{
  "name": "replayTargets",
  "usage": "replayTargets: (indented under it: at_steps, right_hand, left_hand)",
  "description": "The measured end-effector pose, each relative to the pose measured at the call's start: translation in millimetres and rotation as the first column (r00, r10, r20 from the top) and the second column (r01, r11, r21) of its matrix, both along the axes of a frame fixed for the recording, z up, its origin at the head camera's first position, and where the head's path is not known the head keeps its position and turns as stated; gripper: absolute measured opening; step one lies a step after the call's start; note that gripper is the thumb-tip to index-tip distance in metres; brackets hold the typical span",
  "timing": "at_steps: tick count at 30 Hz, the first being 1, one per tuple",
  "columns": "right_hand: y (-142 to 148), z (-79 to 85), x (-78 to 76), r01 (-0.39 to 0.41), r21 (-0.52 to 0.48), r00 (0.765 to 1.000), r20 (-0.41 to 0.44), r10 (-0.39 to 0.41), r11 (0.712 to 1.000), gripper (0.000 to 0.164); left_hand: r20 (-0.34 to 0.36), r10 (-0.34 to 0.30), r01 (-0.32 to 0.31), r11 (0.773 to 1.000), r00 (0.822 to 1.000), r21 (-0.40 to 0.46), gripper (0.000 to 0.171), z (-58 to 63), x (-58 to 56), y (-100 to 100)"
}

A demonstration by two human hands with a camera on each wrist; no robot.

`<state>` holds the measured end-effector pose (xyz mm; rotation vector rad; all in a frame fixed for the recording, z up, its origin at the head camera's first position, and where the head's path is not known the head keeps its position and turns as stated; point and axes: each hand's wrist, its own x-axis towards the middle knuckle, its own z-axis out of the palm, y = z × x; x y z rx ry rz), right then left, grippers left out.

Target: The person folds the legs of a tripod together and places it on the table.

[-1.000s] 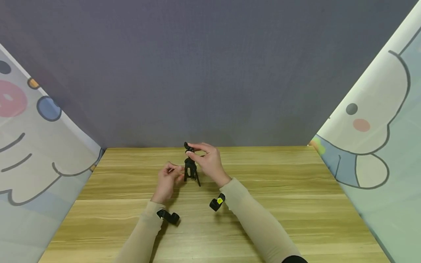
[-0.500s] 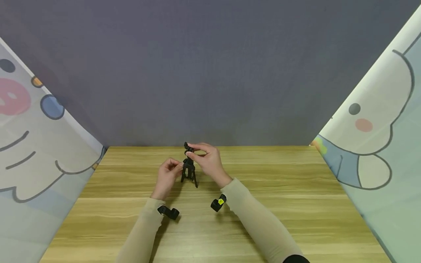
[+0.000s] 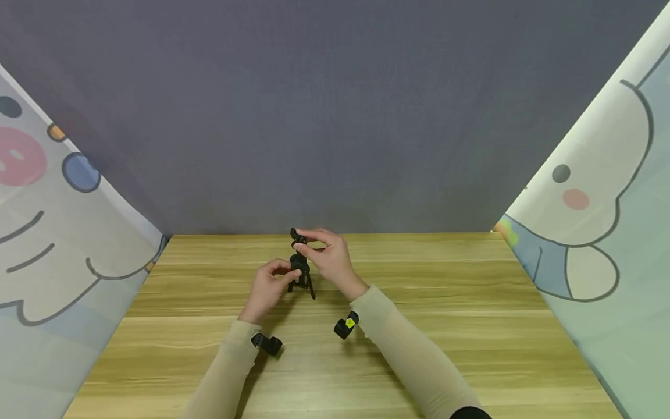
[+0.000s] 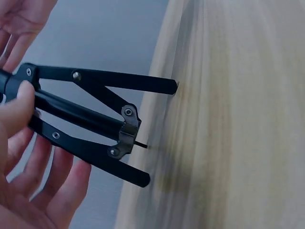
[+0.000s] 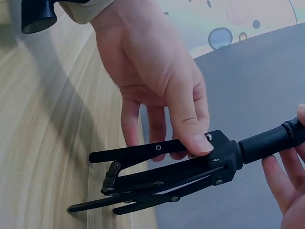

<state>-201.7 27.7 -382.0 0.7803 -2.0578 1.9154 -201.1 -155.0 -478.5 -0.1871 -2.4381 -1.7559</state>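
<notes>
A small black tripod [image 4: 86,114] stands near the back of the table, its short legs partly spread and joined by braces to the central column. With thumb and fingers, my left hand [image 3: 266,292] pinches the tripod around its leg hub; in the right wrist view the left thumb [image 5: 198,143] presses on top of a leg joint. Higher up, my right hand [image 3: 336,262] holds the tripod's neck between thumb and fingers, just below its black head [image 3: 294,233]. Only parts of the right hand [image 5: 286,186] show at the right edge of the right wrist view.
The wood-grain table [image 3: 419,326] ends at a grey back panel [image 3: 335,116]. Curtains with cartoon prints [image 3: 602,186] flank both sides. A black wrist camera [image 3: 269,344] sits on the left sleeve, another camera [image 3: 345,326] on the right.
My left hand has moved from low beside the tripod's legs up to its hub, with the thumb across the front. The tripod has shifted slightly left; my right hand has kept its hold.
</notes>
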Motion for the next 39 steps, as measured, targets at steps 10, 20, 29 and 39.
replayTargets:
  at_steps: [10, 20, 29, 39]
  right_hand:
    - [-2.6, -29.1, -18.4, 0.01, 0.027, 1.0, -0.007, -0.01, 1.0, 0.029]
    - [-3.8, -30.0, -19.1, 0.023, 0.041, 1.0, 0.002, -0.023, 0.999, 0.03]
    - [-0.5, -17.5, -11.3, -0.013, 0.031, 1.0, 0.01, 0.013, 0.999, 0.033]
    - [9.7, -34.7, -3.5, 0.025, -0.005, 0.999, 0.023, -0.025, 1.0, 0.032]
  left_hand:
    - [-0.077, -0.012, 0.012, 1.0, 0.997, 0.003, 0.012, 1.9, 1.7, 2.8]
    - [-0.044, -0.022, 0.026, 0.993, 0.999, 0.112, 0.014, -1.1, 2.0, 3.9]
    - [-0.034, 0.015, -0.013, 0.996, 0.999, 0.083, 0.008, -2.9, 2.8, 6.2]
    - [-0.073, 0.049, -0.053, 0.998, 0.996, -0.044, 0.01, 0.7, 3.8, 6.3]
